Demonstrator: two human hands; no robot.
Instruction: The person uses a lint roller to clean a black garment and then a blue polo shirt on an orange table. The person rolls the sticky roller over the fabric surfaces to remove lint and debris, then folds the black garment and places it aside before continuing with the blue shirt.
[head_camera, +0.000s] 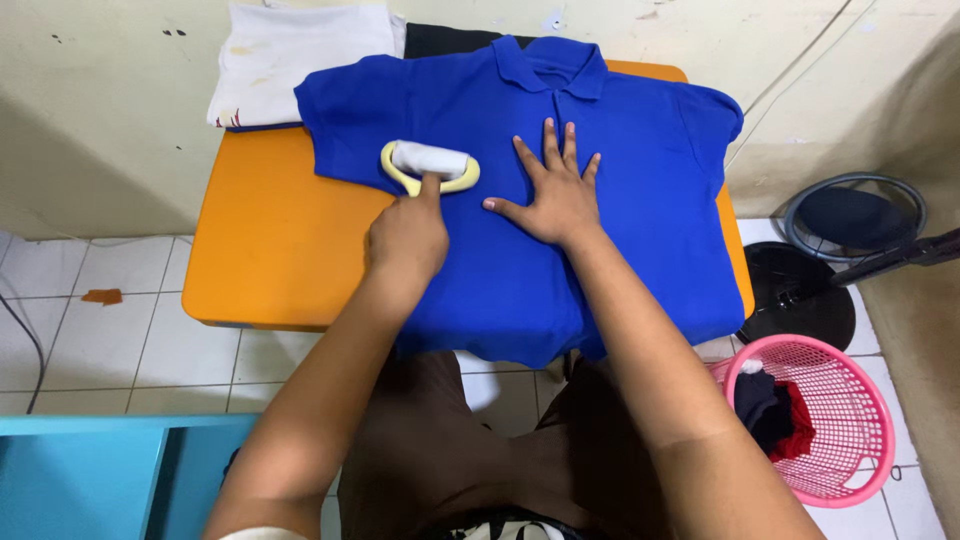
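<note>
Here your left hand (408, 238) is closed around the handle of a pale yellow lint roller with a white roll (430, 166), pressing it onto the royal-blue short-sleeved polo shirt (640, 180). The shirt lies face up across the orange table (270, 240). Your right hand (552, 196) rests flat on its chest with all 5 fingers spread, gripping nothing.

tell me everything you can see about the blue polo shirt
The blue polo shirt is a solid royal blue, of what looks like knit cotton, with a collar and a short buttoned placket. It lies face up and spread flat on the orange table, its hem hanging over the near edge. The right hand presses flat on its chest; the left hand holds a yellow-framed lint roller against it near one sleeve.
</note>
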